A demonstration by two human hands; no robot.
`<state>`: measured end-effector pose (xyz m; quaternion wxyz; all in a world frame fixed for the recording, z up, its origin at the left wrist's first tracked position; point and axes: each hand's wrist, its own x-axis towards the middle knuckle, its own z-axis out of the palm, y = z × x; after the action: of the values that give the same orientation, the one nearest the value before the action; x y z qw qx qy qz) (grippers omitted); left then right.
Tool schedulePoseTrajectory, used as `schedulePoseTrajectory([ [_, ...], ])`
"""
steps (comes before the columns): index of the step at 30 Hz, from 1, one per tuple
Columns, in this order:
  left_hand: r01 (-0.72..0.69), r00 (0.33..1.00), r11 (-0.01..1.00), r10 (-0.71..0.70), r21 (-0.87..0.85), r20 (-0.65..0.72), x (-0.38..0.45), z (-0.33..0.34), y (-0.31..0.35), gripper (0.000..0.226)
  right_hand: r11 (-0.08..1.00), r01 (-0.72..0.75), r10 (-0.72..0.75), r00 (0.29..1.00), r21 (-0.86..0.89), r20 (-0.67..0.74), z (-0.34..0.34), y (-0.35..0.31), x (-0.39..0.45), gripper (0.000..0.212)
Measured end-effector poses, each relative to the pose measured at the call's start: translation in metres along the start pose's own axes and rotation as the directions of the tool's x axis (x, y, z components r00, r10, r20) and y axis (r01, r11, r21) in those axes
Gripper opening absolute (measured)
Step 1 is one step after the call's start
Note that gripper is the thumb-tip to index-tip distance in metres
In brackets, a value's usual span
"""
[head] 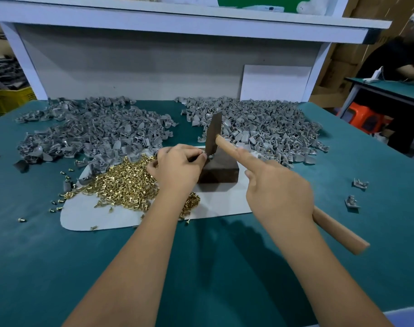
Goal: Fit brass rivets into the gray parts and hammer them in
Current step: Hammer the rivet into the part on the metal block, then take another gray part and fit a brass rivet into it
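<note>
My left hand (177,165) pinches a small gray part at the top left corner of a dark metal block (221,171); the part is mostly hidden by my fingers. My right hand (279,192) grips the wooden handle of a hammer (227,143), index finger stretched along the handle. The dark hammer head (214,133) stands right over the pinched part, its lower end touching or almost touching it. A heap of brass rivets (123,182) lies left of the block on a white sheet (215,204).
Two big piles of gray parts lie behind, one at the left (92,131) and one at the right (260,128). Two loose gray parts (356,192) sit at the right on the green table (201,267). A white shelf frame (154,67) closes the back. Another person sits far right.
</note>
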<state>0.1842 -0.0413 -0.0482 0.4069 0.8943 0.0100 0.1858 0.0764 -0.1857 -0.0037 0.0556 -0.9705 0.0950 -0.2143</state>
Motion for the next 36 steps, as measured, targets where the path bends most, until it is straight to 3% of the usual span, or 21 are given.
schedulePoseTrajectory([
  [4,0.009,1.0,1.0,-0.009,0.02,-0.024,0.0,0.001,0.0,0.012,0.999,-0.05,0.051,0.994,0.012,-0.101,-0.004,-0.002,0.003,0.061],
  [8,-0.013,1.0,1.0,0.013,-0.006,-0.015,0.0,0.0,0.0,0.009,1.0,0.01,-0.01,1.0,0.014,0.006,-0.003,-0.004,0.003,0.056],
  [14,0.035,0.999,0.999,-0.034,0.037,-0.02,-0.001,0.0,0.001,0.016,0.97,-0.029,0.071,0.984,0.243,-0.166,-0.016,-0.001,0.034,0.044],
  [17,0.001,0.999,1.0,-0.001,0.026,0.032,-0.002,-0.003,0.001,0.015,0.96,-0.097,0.148,0.972,0.263,-0.181,-0.01,0.007,0.051,0.034],
  [21,-0.017,0.998,0.987,0.027,-0.157,0.058,-0.004,-0.01,0.01,0.023,0.957,-0.179,0.21,0.971,0.23,-0.118,0.018,0.017,0.049,0.012],
  [25,0.01,0.996,0.946,0.02,-0.323,0.088,-0.007,-0.015,0.017,0.027,0.928,-0.287,0.286,0.958,0.24,0.039,0.04,0.029,0.04,0.019],
  [36,0.047,0.994,0.93,-0.007,-0.365,0.108,-0.013,-0.02,0.016,0.027,0.98,-0.193,0.19,0.979,0.043,0.071,0.046,0.024,0.037,0.017],
])
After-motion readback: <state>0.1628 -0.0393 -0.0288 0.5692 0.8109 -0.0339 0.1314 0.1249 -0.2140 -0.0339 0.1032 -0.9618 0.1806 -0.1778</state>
